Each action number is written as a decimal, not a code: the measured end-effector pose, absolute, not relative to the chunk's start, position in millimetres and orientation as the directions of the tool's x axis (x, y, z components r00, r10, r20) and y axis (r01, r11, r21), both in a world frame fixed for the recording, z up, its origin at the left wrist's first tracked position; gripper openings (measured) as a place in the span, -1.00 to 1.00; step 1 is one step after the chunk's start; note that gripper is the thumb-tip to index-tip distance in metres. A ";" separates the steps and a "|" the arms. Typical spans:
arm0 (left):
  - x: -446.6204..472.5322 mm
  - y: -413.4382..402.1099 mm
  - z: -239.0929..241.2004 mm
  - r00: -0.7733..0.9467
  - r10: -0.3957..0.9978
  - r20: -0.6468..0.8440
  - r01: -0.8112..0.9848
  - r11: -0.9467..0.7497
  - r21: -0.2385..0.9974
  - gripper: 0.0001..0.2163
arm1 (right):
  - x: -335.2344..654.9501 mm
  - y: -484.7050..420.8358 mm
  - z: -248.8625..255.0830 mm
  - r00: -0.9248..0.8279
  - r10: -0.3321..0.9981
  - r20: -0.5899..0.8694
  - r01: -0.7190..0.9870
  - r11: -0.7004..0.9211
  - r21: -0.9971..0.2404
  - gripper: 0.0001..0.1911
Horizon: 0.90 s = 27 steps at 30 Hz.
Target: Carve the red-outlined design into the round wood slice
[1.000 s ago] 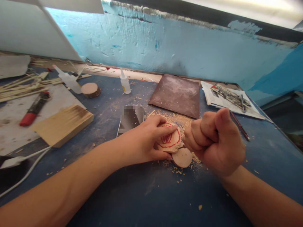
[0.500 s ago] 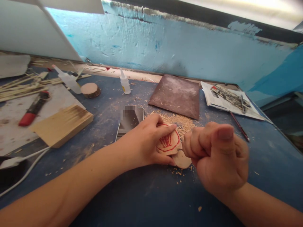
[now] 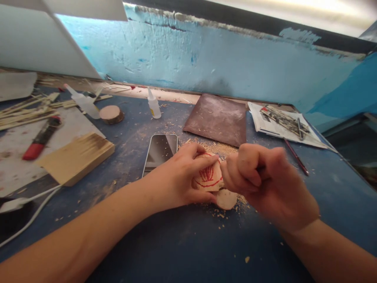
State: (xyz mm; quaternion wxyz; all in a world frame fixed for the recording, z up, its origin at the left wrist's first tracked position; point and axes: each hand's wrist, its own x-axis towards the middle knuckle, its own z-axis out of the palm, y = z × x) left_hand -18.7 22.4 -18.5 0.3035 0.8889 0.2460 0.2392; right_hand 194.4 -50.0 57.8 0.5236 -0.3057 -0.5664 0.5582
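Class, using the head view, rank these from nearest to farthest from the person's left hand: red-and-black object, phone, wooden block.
1. Phone: just beyond the left hand, partly hidden.
2. Wooden block: out to the left.
3. Red-and-black object: farther left, past the block.

Legible text: none.
Bottle (image 3: 154,107) beyond the left hand (image 3: 182,173): yellow label (image 3: 152,112), too small to read. Paper (image 3: 257,121) beyond the right hand (image 3: 265,181): markings unreadable. Wood slice (image 3: 216,175) in left hand: red drawn lines, no readable characters.
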 end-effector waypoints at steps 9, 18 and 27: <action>-15.4 19.5 -21.7 0.758 0.573 0.313 0.289 -0.724 0.626 -0.32 | 186.6 -49.7 57.2 -0.222 0.925 0.309 -0.352 0.220 -0.910 -0.27; -17.4 17.4 -3.0 0.800 0.574 0.176 0.357 -0.690 0.630 0.07 | 183.4 -54.9 45.3 -0.246 0.864 0.439 -0.266 0.375 -0.888 -0.36; -17.9 20.9 -9.6 0.800 0.559 0.220 0.305 -0.694 0.652 -0.18 | 171.2 -67.6 37.7 -0.355 0.730 0.584 0.094 0.649 -0.755 -0.50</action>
